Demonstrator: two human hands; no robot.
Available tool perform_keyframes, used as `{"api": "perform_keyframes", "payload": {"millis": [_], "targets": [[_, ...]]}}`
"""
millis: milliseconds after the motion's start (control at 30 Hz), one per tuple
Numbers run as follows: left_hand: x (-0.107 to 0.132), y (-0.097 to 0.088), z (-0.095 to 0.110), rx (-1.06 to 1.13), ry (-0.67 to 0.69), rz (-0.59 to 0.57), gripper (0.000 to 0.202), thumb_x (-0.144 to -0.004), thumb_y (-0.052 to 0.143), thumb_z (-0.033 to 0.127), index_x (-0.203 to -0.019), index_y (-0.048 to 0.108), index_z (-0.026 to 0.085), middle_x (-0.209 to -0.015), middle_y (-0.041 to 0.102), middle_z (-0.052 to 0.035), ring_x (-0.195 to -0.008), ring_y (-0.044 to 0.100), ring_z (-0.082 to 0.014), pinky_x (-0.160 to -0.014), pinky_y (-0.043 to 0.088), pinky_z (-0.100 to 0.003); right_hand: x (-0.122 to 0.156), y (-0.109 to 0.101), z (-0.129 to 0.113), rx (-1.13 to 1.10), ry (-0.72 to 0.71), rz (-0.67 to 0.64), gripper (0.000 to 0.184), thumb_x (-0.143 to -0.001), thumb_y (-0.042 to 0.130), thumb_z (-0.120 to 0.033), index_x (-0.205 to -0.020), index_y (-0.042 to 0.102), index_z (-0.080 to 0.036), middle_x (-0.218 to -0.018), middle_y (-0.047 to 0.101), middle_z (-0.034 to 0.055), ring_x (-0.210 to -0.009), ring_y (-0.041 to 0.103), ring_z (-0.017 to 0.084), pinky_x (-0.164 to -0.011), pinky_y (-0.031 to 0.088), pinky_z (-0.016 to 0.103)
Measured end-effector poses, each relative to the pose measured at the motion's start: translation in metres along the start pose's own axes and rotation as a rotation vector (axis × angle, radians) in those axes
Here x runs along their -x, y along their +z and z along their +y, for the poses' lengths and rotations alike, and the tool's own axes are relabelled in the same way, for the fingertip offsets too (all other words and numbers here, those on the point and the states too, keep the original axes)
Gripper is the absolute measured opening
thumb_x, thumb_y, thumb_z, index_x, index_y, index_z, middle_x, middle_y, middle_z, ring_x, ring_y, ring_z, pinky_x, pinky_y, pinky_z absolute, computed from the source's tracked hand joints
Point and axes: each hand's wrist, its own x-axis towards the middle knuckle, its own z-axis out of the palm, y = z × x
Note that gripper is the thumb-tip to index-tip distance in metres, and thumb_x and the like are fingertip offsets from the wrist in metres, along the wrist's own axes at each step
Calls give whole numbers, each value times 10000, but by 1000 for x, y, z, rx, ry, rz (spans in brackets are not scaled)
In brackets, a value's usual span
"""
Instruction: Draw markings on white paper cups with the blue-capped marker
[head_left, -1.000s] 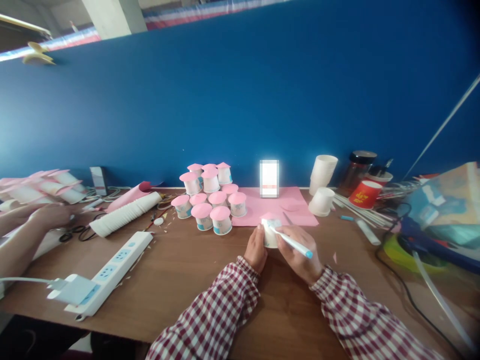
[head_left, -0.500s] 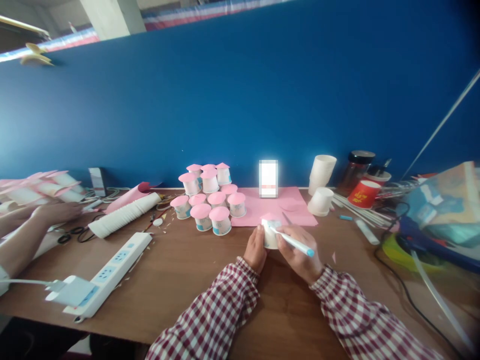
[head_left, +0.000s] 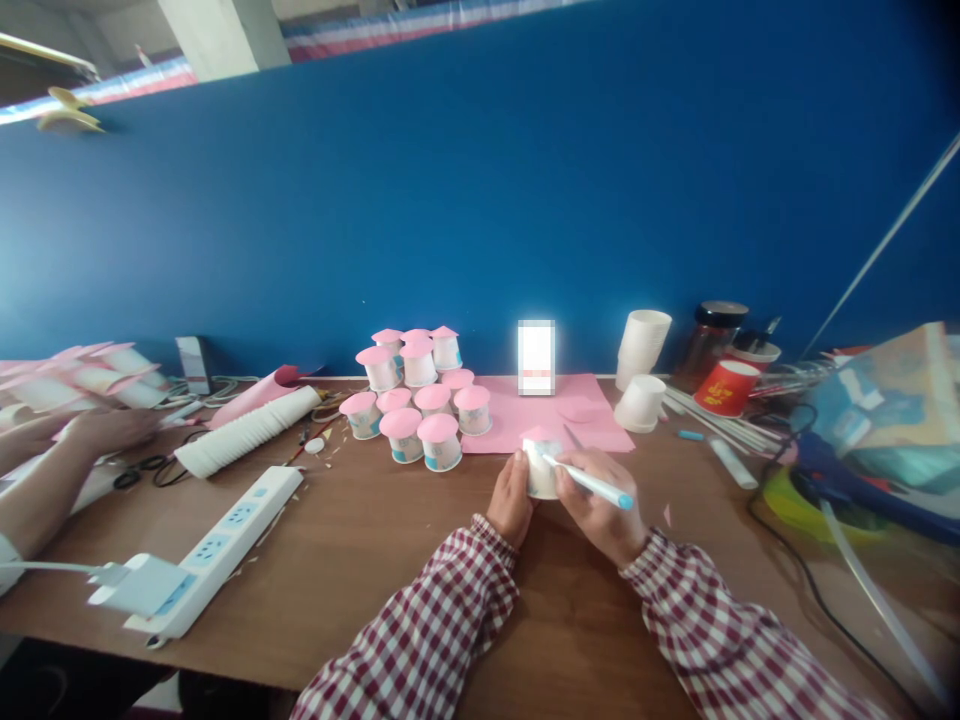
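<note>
So the left hand has its fingers gripping the pink-topped paper cup, upright at the bench; the right hand pinches a marker slanting up-left toward its wall (can't tell if the tip's touching).

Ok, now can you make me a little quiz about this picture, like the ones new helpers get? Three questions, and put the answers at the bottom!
1. True or false: the right hand holds the pen.
2. Pick one: what colour are the tops on the grouped paper cups? A blue, B pink, C green.
3. Fill in the blank: the left hand grips a small white ____.

Key: 1 true; 2 B, pink; 3 cup.
</note>
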Motion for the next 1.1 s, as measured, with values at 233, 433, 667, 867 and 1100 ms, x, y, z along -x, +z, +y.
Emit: {"api": "perform_keyframes", "payload": {"millis": [233, 433, 667, 867, 1100], "targets": [[-2, -2, -8, 96, -37, -7, 422, -832, 469, 490, -981, 617, 124, -819, 654, -57, -772, 565, -175, -775, 409, -304, -1, -1, 0, 7, 18, 5, 65, -818, 528, -193, -854, 579, -172, -765, 636, 40, -704, 592, 152, -673, 491, 281], [-2, -3, -6, 40, -31, 10, 421, -837, 469, 475, -997, 623, 117, -786, 654, -66, -806, 571, -190, -798, 417, -309, -1, -3, 1, 4, 45, 4, 76, -821, 526, -203, -850, 588, -169, -761, 634, 42, -697, 587, 153, -673, 484, 281], [-3, -4, -6, 113, -53, 25, 404, -819, 505, 468, -977, 646, 124, -895, 674, -93, -909, 580, -218, -868, 413, -324, -2, -4, -2, -9, 98, 12, 89, -825, 522, -218, -835, 597, -172, -741, 632, 35, -687, 594, 149, -668, 492, 272], [-6, -4, -8, 292, -152, -2, 468, -842, 464, 483, -1082, 603, 106, -1032, 652, -129, -985, 587, -246, -896, 434, -374, -2, -5, -1, -29, 221, 74, 85, -823, 531, -217, -873, 593, -189, -780, 642, 30, -696, 605, 150, -661, 505, 264], [-7, -4, 1, 487, -179, -82, 473, -851, 457, 480, -1115, 585, 108, -1094, 624, -136, -1038, 578, -240, -949, 426, -373, 0, -1, -5, -37, 199, 69, 93, -814, 546, -207, -897, 584, -190, -805, 643, 25, -729, 612, 145, -699, 507, 255]]}}
